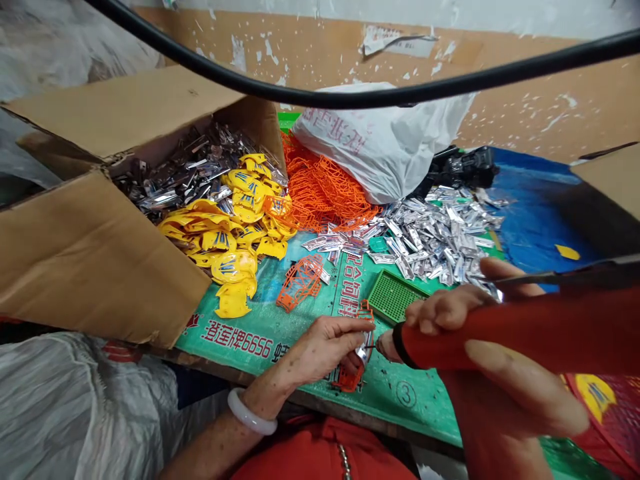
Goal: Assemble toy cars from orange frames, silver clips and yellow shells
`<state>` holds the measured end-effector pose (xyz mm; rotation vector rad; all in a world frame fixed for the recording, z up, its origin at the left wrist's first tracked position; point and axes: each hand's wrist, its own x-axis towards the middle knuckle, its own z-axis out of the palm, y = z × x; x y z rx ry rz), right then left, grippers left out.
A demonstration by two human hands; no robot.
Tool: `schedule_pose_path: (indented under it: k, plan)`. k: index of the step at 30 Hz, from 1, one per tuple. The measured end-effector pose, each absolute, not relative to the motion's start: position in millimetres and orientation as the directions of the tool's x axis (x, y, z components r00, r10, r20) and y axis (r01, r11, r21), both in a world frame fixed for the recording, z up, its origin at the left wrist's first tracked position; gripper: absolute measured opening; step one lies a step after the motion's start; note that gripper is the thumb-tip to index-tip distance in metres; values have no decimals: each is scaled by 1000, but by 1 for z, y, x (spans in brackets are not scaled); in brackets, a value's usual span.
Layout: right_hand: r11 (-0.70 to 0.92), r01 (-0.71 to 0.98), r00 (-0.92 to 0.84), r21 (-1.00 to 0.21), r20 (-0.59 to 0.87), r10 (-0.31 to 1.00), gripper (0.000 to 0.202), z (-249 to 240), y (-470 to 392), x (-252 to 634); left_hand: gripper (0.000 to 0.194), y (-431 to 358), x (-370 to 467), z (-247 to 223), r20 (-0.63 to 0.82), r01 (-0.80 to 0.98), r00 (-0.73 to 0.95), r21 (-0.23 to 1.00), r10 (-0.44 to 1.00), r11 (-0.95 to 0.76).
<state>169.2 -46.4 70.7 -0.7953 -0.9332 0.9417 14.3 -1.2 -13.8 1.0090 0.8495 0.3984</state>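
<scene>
My left hand (330,350), with a pale bangle on the wrist, has its fingers closed on an orange frame (349,380) with a silver piece (363,351) on it, down on the green table covering. In my right hand (520,387) is a red power screwdriver (465,337), its fingers wrapped round the body and its tip pointing left at the silver piece. Another orange frame (301,283) lies farther left. Just behind the screwdriver tip sits a small green basket (395,295).
An open cardboard box (95,253) at the left spills dark parts and yellow pieces (235,267). Orange frames (325,187) heap under a white sack (390,140). Silver pieces (435,233) pile at centre right. A black cable (300,97) hangs across the top.
</scene>
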Motion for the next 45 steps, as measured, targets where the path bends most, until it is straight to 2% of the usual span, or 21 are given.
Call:
schedule_pose_path:
  k: [16, 21, 28, 32, 35, 38, 41, 45]
  plan:
    - [350, -314, 178, -883, 308, 935, 47, 64, -44, 173, 40, -2, 18, -10, -443, 53, 633, 843, 635, 535]
    - [344, -260, 176, -902, 306, 935, 54, 62, -44, 174, 60, -5, 21, -9, -430, -15, 578, 844, 694, 536]
    - [360, -218, 194, -907, 321, 927, 53, 64, -46, 167, 32, -7, 24, -7, -415, 20, 579, 867, 702, 497]
    - [363, -158, 239, -918, 321, 916, 47, 67, -47, 164, 30, -8, 26, -5, -424, 27, 558, 868, 713, 495]
    - [315, -96, 206, -944, 291, 934, 43, 68, -49, 164, 27, -9, 29, -5, -441, 24, 527, 862, 726, 506]
    - [265, -27, 195, -964, 255, 947, 47, 69, -51, 164, 22, -9, 31, 0, -444, 39, 509, 867, 737, 496]
    - [286, 33, 215, -958, 286, 934, 50, 69, -55, 162, 13, -9, 32, 5, -434, 57, 500, 880, 750, 471]
    - [289, 40, 181, -956, 291, 939, 51, 68, -56, 161, 17, -9, 33, 8, -437, 67, 495, 881, 751, 468]
